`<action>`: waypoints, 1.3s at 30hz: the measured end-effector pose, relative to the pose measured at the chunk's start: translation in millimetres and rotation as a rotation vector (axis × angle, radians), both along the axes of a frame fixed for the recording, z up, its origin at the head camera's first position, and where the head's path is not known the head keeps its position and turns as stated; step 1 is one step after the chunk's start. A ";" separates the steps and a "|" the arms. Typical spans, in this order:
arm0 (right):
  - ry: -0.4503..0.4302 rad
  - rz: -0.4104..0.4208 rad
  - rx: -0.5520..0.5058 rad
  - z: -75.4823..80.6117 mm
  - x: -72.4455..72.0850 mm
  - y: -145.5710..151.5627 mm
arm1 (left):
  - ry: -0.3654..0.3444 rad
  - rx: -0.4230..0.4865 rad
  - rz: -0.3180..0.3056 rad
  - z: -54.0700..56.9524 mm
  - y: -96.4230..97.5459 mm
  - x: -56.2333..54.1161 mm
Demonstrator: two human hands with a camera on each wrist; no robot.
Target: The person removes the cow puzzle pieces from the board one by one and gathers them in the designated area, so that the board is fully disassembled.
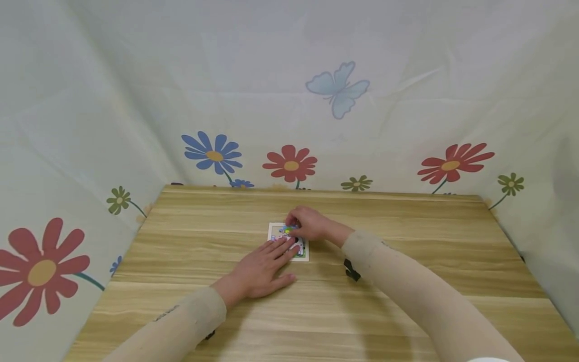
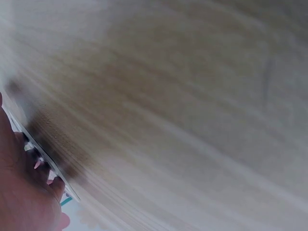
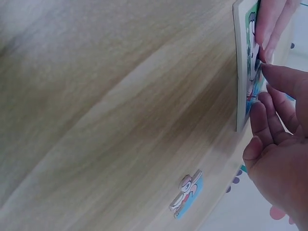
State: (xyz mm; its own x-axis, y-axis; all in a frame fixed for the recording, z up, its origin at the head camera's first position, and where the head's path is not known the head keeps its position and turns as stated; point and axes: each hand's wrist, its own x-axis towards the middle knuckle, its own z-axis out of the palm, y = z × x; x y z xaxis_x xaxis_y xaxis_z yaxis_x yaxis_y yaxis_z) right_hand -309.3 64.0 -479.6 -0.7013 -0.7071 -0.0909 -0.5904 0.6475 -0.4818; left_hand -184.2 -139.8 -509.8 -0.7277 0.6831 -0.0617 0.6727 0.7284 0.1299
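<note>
A small square picture puzzle (image 1: 304, 257) with a pale border and a cartoon picture lies on the wooden table. My left hand (image 1: 268, 269) rests flat over its lower left part, fingers outstretched and covering much of the picture. At the puzzle's upper edge, my right hand (image 1: 309, 223) pinches a small blue, green and yellow puzzle piece (image 1: 288, 230) between thumb and fingers, right at the board's surface. The right wrist view shows both hands' fingertips close together along the puzzle board (image 3: 239, 72). A loose puzzle piece (image 3: 186, 195) with a cartoon figure on blue lies beside the board.
The wood-grain table (image 1: 203, 216) reaches back to a pale curtain (image 1: 253, 60) printed with flowers and a butterfly. Another curtain side hangs along the left. Black devices (image 1: 351, 270) show beneath the sleeved wrists.
</note>
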 end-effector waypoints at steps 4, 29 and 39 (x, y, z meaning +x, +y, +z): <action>0.004 0.006 0.006 0.0 -1.2 0.6 | 0.000 0.005 0.003 0.7 -0.6 0.5; -0.103 -0.043 -0.058 2.1 -2.6 0.9 | -0.008 -0.015 0.003 -1.7 -1.7 1.6; -0.057 0.004 -0.073 2.9 -7.2 0.5 | 0.006 -0.030 0.010 -4.1 -1.6 -0.3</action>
